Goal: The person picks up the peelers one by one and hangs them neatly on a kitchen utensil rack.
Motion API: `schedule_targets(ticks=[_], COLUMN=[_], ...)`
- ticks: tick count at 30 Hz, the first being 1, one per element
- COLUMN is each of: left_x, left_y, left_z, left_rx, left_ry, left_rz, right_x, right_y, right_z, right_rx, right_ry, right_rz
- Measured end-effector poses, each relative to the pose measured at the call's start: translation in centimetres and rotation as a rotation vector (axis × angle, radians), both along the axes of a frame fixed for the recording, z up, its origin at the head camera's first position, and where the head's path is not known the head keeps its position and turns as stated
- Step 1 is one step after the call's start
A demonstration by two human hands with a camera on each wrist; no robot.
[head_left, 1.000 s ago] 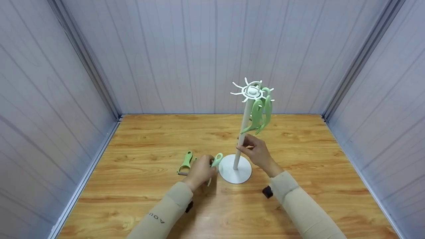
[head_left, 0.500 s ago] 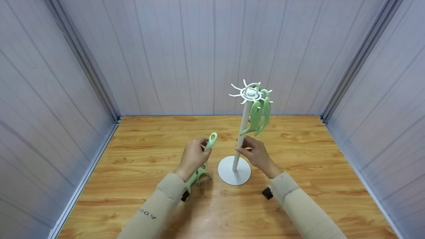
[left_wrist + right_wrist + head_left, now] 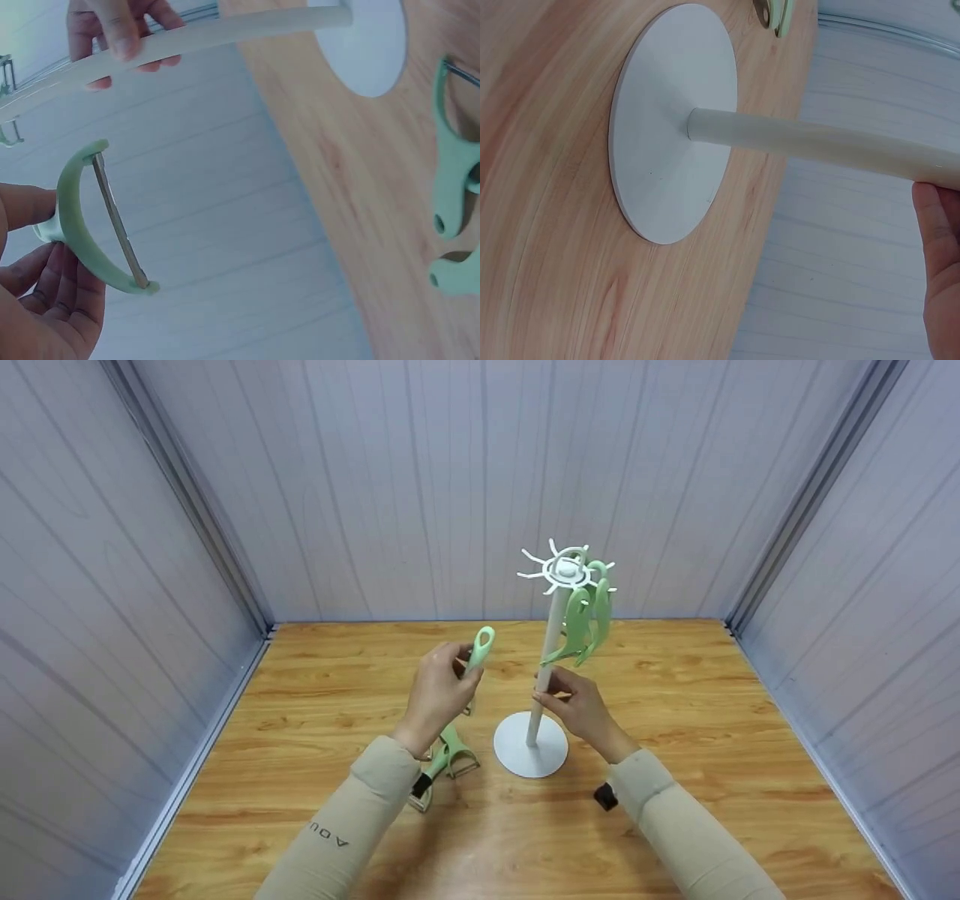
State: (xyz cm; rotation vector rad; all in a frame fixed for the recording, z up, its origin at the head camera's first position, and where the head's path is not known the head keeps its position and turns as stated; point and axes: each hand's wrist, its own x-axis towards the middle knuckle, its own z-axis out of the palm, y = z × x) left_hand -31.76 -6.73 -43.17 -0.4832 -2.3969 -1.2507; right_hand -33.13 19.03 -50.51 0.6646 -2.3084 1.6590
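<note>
My left hand (image 3: 441,690) holds a green peeler (image 3: 73,217) by its handle, above the table and left of the stand. Its looped handle end points up in the head view; the curved head with a metal blade shows in the left wrist view. My right hand (image 3: 581,706) grips the white pole (image 3: 555,619) of an upright stand between thumb and fingers, below the hanging tools. Several white hooks ring the stand's top (image 3: 568,572). Green peelers (image 3: 578,619) hang from hooks on its right side. The round white base (image 3: 673,127) rests flat on the table.
More green peelers (image 3: 454,750) lie on the wooden table (image 3: 315,712), partly hidden behind the left forearm. Pale panelled walls (image 3: 442,495) close off the back and both sides.
My left hand has lifted a peeler off the table, moving up and away from me. The peelers left lying have come into view. My right hand stays on the pole.
</note>
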Motion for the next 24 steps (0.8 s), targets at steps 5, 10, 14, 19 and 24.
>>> schedule_targets(ticks=[5,10,14,19,24], left_x=[0.4,0.9,1.3,2.1,2.9], left_y=[0.1,0.2,0.4,0.8,1.2], left_z=[1.2,2.2,2.9,3.9,5.1], left_rx=[0.045,0.088,0.111,0.124,0.126], left_ry=[0.093,0.182,0.241,0.31,0.367], left_rz=[-0.008,-0.015,-0.032,-0.054,-0.075], right_x=[-0.1,-0.2,-0.2,-0.1,-0.2], right_y=[0.0,0.1,0.2,0.1,0.1], right_z=[0.0,-0.2,-0.2,-0.2,-0.2], right_rx=[0.021,0.035,0.031,0.013,0.017], right_ry=[0.017,0.024,0.029,0.027,0.026], right_rz=[-0.001,0.0,0.004,0.005,-0.004])
